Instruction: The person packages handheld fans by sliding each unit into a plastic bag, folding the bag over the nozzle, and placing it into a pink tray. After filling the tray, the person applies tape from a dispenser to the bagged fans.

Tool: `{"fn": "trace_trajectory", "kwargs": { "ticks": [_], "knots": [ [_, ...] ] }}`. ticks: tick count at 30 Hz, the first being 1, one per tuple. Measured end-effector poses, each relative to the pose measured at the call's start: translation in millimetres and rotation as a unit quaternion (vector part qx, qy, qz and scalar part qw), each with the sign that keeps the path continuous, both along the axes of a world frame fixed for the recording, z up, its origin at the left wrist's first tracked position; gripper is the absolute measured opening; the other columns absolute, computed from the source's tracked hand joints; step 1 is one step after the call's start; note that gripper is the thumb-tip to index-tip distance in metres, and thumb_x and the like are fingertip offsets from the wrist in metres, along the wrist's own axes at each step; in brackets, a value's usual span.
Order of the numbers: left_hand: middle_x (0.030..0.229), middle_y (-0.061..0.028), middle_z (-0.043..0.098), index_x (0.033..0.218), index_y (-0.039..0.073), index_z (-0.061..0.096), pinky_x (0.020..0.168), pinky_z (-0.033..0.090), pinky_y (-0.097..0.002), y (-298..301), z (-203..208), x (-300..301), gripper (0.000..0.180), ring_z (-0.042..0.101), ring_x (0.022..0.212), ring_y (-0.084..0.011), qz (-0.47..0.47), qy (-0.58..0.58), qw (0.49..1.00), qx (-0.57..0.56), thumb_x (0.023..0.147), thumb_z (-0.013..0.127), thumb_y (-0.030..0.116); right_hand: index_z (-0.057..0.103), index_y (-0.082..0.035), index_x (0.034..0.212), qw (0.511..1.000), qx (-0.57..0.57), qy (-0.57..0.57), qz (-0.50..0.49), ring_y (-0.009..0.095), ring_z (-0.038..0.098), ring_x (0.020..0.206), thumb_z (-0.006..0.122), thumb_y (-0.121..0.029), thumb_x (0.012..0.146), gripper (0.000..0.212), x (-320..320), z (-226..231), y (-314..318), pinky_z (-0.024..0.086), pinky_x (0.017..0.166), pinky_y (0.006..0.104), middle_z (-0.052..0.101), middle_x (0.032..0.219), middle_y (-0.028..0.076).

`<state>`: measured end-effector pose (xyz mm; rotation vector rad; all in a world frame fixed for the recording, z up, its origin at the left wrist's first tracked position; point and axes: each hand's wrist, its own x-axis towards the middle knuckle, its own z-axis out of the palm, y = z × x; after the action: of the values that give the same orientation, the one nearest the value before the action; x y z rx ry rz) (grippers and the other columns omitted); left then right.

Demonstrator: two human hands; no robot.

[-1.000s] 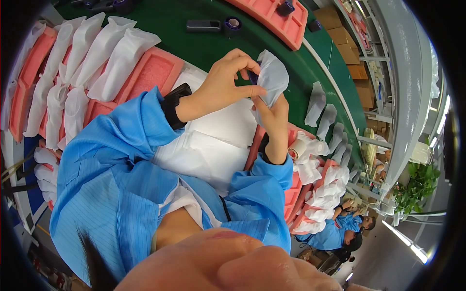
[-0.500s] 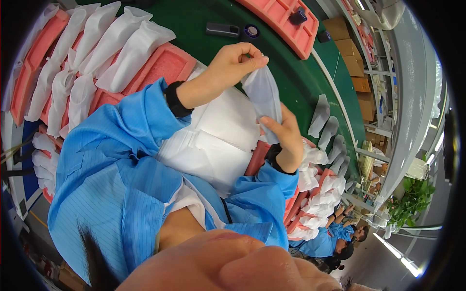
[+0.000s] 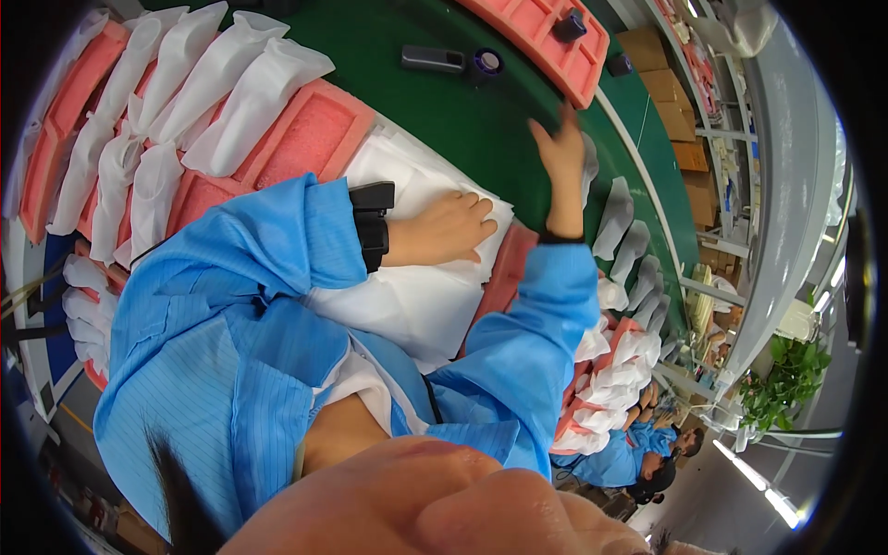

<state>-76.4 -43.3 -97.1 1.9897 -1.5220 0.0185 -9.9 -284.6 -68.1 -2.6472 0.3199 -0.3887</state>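
My left hand lies on a stack of thin white sheets, fingers slightly bent near the stack's right edge. No object shows in it. Over the green table my right hand is stretched out, thumb apart from the fingers, with the fingertips blurred. Right beside it, partly hidden by the hand, lies a slender pale wrapped piece. Several similar wrapped pieces continue in a row toward the right. What is inside the wrapping cannot be made out.
Pink foam trays at the left hold white-wrapped pieces. Another pink tray stands at the far side, with a dark cylinder in it. A dark grey handheld device and a round dark part lie on the green table.
The wrapped piece that both hands held has left them; one more lies in the row. My left hand has come down onto the sheets, and my right hand has moved away, far and right.
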Motion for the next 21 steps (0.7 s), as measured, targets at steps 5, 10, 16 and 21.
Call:
{"fn": "trace_trajectory", "kwargs": {
  "ticks": [5,10,16,21],
  "knots": [
    [0.091,-0.0081,0.053,0.087,0.009,0.060,0.074,0.046,-0.0364,-9.0,-14.2,-4.3,0.026,0.055,0.089,-0.0249,-0.003,-0.025,0.998,-0.063,0.073,0.070,0.028,0.038,0.002,0.138,0.972,0.227,-0.034,0.050,0.027,0.052,0.121,0.075,-0.002,0.057,0.089,83.8,-51.7,33.0,0.046,0.094,0.0343,0.050,0.134,0.020],
    [0.092,-0.0109,0.056,0.086,0.009,0.062,0.074,0.046,-0.0384,-8.9,-17.5,-6.4,0.018,0.058,0.088,-0.0273,-0.025,0.006,0.998,-0.061,0.076,0.068,0.022,0.051,0.001,0.123,0.945,0.316,0.059,0.058,0.023,0.058,0.109,0.069,0.005,0.053,0.072,83.5,-29.0,56.0,0.045,0.094,0.0311,0.061,0.115,0.013],
    [0.084,-0.0072,0.056,0.082,0.009,0.062,0.070,0.047,-0.0362,-1.3,0.4,11.9,0.013,0.059,0.079,-0.0247,-0.033,0.157,0.987,-0.022,0.079,0.067,0.021,0.053,-0.001,0.106,0.943,0.196,-0.109,0.247,0.023,0.060,0.104,0.061,0.009,0.051,0.056,-11.3,67.2,82.1,0.044,0.093,0.0321,0.062,0.104,0.013],
    [0.081,-0.0043,0.061,0.083,0.007,0.064,0.061,0.046,-0.0326,6.3,33.4,31.6,0.011,0.058,0.070,-0.0195,-0.034,0.342,0.939,-0.035,0.083,0.067,0.018,0.050,-0.001,0.105,0.932,0.143,-0.241,0.229,0.029,0.060,0.105,0.059,0.012,0.054,0.054,-86.4,90.9,70.3,0.044,0.095,0.0402,0.062,0.105,0.016]
  ]
}}
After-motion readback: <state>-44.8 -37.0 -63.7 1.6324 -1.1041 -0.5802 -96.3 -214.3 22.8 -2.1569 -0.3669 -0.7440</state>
